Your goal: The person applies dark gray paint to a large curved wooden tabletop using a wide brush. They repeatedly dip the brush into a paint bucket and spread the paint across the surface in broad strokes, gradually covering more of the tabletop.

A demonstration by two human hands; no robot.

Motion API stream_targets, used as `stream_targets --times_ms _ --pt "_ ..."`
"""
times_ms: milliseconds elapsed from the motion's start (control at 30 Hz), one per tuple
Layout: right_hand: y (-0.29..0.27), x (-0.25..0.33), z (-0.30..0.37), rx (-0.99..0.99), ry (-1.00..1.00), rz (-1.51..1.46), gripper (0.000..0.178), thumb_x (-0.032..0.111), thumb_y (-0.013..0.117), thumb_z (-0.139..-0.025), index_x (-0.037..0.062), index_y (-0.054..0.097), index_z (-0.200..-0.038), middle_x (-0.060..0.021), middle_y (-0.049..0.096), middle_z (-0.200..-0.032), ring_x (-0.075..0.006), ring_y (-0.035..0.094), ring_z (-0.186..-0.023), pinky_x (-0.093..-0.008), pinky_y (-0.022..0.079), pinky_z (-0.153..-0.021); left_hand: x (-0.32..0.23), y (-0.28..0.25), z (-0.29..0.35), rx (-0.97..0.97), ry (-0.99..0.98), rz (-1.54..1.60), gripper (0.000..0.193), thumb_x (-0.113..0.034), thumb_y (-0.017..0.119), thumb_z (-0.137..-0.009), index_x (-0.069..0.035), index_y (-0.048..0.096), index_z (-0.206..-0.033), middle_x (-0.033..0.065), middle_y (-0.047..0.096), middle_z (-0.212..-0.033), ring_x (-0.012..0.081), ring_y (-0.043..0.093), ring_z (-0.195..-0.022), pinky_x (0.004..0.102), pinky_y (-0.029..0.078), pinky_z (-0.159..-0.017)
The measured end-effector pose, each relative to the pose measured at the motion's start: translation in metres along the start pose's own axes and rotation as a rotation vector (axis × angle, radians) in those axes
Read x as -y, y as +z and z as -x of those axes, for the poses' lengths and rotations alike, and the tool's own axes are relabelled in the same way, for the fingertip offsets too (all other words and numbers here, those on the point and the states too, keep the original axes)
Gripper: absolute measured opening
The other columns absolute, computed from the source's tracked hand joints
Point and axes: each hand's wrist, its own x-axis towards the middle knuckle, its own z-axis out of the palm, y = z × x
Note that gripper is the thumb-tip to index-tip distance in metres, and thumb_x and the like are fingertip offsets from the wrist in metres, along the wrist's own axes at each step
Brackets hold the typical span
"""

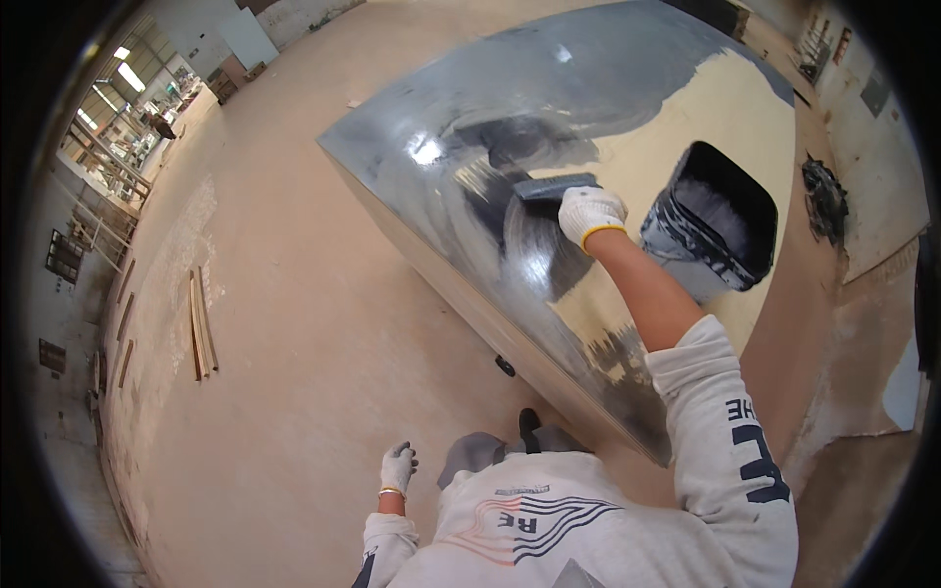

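My right hand [592, 213], in a white knit glove with a yellow cuff, is closed around a wide brush [555, 187] coated in dark grey. The brush lies against the top of a large pale board [686, 127], where wet grey paint [441, 118] forms curved, glossy streaks. Just right of that hand, a black bucket [676, 230] smeared with grey stands on the board, tilted in view, with grey liquid inside. Low beside my body hangs my left hand [397, 468], gloved too, its fingers loosely bent and apart, holding nothing.
Thin wooden strips [201, 323] lie on the dusty floor to the left. A dark crumpled bundle [825, 201] is on the floor beyond the board's right side. The board's near corner [665, 453] points toward my body. Stacked materials stand at the far left.
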Motion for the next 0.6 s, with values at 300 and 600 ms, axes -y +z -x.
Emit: stream_targets --times_ms 300,600 --pt "-0.008 -0.004 0.022 0.106 0.006 -0.027 0.037 0.018 0.049 -0.1 0.001 0.073 -0.122 -0.0244 0.078 -0.114 -0.0375 0.078 -0.104 -0.0522 0.061 -0.09 0.119 -0.046 -0.031 0.202 0.212 -0.614 0.029 -0.024 0.063 -0.098 -0.005 0.081 -0.111 0.0173 0.076 -0.083 0.0291 0.077 -0.076 0.0409 0.059 -0.062" --pt "-0.007 0.054 0.019 0.205 0.206 0.091 0.037 0.021 0.049 -0.1 0.004 0.07 -0.125 -0.0259 0.077 -0.117 -0.0405 0.076 -0.107 -0.055 0.058 -0.096 0.024 -0.093 -0.163 0.315 0.686 -1.295 0.027 -0.023 0.065 -0.097 -0.004 0.08 -0.11 0.0212 0.078 -0.092 0.0309 0.079 -0.077 0.0423 0.062 -0.067"
